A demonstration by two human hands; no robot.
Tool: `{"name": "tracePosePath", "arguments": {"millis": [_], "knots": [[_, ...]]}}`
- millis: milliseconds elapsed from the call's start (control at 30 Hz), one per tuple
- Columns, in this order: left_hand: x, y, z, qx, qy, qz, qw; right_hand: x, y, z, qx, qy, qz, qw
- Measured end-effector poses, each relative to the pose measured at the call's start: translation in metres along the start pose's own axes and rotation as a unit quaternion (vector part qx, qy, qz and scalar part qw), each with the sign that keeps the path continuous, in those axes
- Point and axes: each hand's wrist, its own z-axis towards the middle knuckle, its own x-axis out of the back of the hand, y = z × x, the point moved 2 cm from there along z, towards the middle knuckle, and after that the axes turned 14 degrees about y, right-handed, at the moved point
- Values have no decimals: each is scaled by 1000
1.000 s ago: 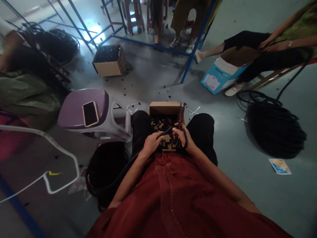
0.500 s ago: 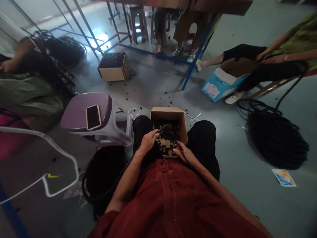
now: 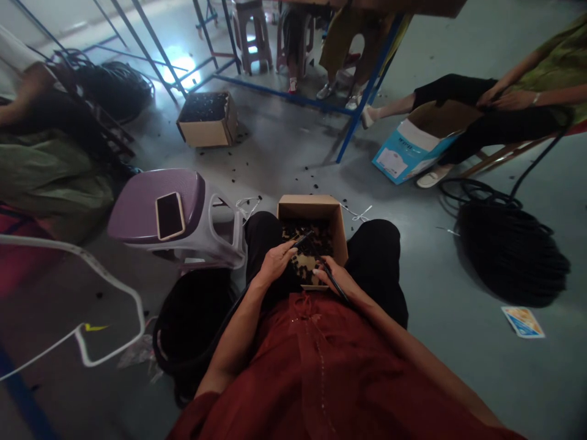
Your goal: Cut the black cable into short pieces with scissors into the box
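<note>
Two hands are over one cardboard box (image 3: 312,208) that sits on the person's lap (image 3: 378,263). The right hand (image 3: 332,278) has its grip closed on one thin black wire (image 3: 334,284), and the wire goes out below this grip. The left hand (image 3: 275,264) is just beside the upper end of the wire, but I cannot tell its grip. Under both grips, inside the box, lie many small black pieces (image 3: 305,235). A second box (image 3: 206,131) stands on the floor, well ahead of the grips.
</note>
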Motion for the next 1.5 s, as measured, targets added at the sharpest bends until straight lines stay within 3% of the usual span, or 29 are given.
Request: {"name": "tracePosePath", "arguments": {"millis": [200, 500, 1500], "knots": [[1, 1, 3, 7, -42, 10, 999, 3, -3, 5, 28, -23, -9, 999], [-3, 3, 3, 2, -68, 33, 997, 5, 8, 0, 9, -1, -3, 1000], [-6, 1, 3, -22, -57, 58, 996, 2, 20, -6, 14, 24, -53, 998]]}}
